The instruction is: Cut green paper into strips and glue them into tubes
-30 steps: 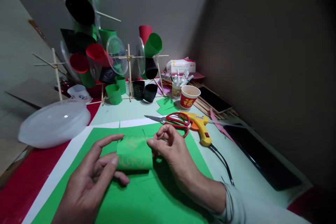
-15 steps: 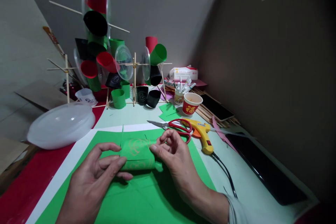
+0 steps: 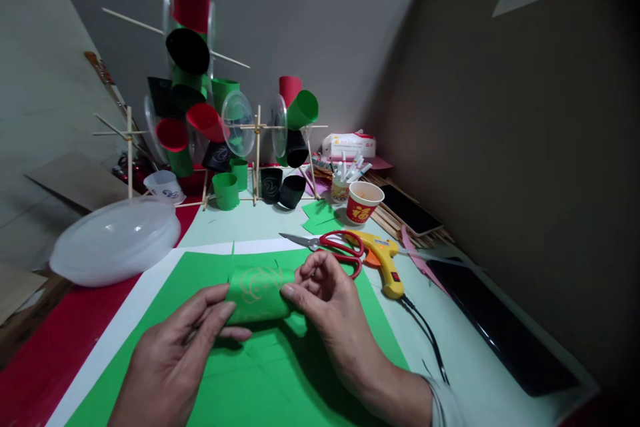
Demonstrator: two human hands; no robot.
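Between my hands is a rolled green paper tube (image 3: 260, 292) with pale curling lines drawn on it. My left hand (image 3: 185, 337) pinches its left end between thumb and fingers. At the other end, my right hand (image 3: 335, 307) grips the edge with thumb and forefinger, its other fingers curled. A thin green strand stands up near the tube's left end. Beneath lies a large green paper sheet (image 3: 240, 380) over a white one. Just beyond my right hand rest red-handled scissors (image 3: 343, 242), beside a yellow glue gun (image 3: 385, 260).
At the back stands a stick frame (image 3: 258, 147) bearing clear discs and red, green and black paper cups. A translucent bowl-like container (image 3: 115, 240) sits left. To the right are a red paper cup (image 3: 364, 202), a cup of markers (image 3: 342, 187), and a dark flat slab (image 3: 500, 327).
The tube has turned a little in my fingers, so its drawn figure shows differently and the seam line along its front is gone from view. Both hands keep their hold.
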